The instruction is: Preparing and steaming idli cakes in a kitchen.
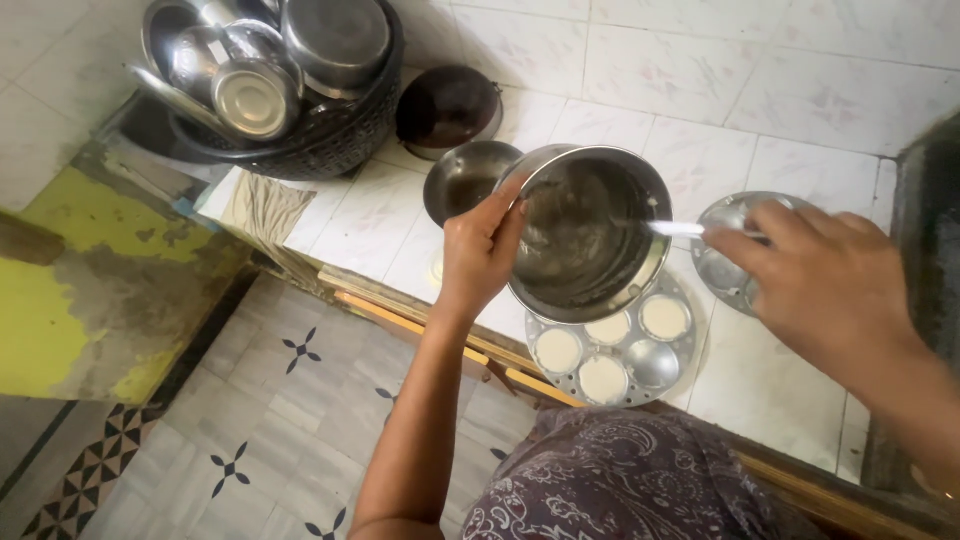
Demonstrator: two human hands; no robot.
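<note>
Right hand (830,285) sits closest to the lens, fingers curled shut and pinched on the handle of a thin steel spoon (675,229) whose tip pokes into the round stainless steel pot (590,235). Left hand (480,250) has its thumb hooked over the pot's rim and the other fingers wrapped on the outside wall, holding it tipped toward the camera, just above a round steel idli mould plate (612,352); four of its cups hold white batter, one shows bare. That pot looks stiff and thin-walled, probably light now with only smears inside, but the rim is likely slick with batter, so I'd say a rim pinch like this needs a firm squeeze. Further out on the white tiled counter (640,90) are a second steel mould plate (728,262), a small dark pan (465,180), a dark lidded pot (448,105) and a black basket of steel vessels (280,85).
</note>
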